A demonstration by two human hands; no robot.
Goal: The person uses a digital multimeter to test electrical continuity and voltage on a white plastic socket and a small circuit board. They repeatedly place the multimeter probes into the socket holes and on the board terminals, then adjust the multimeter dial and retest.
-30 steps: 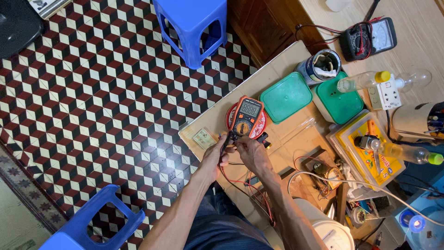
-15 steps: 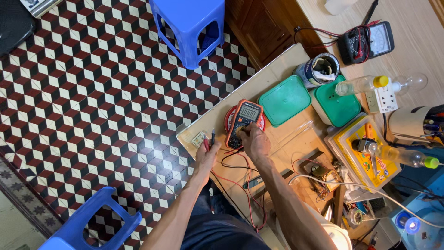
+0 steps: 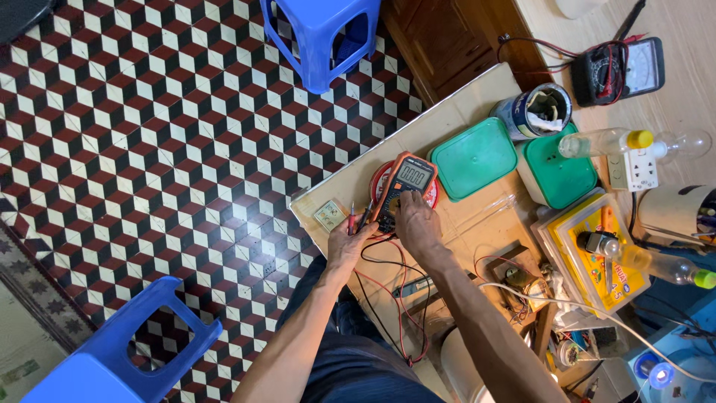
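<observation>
- The wooden table (image 3: 477,224) is crowded — two green lids (image 3: 473,158), a yellow tray (image 3: 597,261), bottles and loose wiring sit near the work, so a careless sweep of an arm could, I judge, knock something off the near edge.
- The multimeter (image 3: 406,186) lies flat near the table's left corner, resting partly on a red round object (image 3: 382,179); on that uneven seat it may rock or slide under pressure.
- It has an orange casing, a dark face and a grey display at its far end; the dial is hidden under the hand.
- The right hand (image 3: 418,224) rests on the meter's lower half, fingers curled down on it — probably at the dial, though I cannot tell.
- The left hand (image 3: 349,242) clasps two probes, red (image 3: 351,219) and black (image 3: 367,216), tips upward and close together; they could touch.
- The leads (image 3: 388,280) loop loosely toward the lap and might snag.
</observation>
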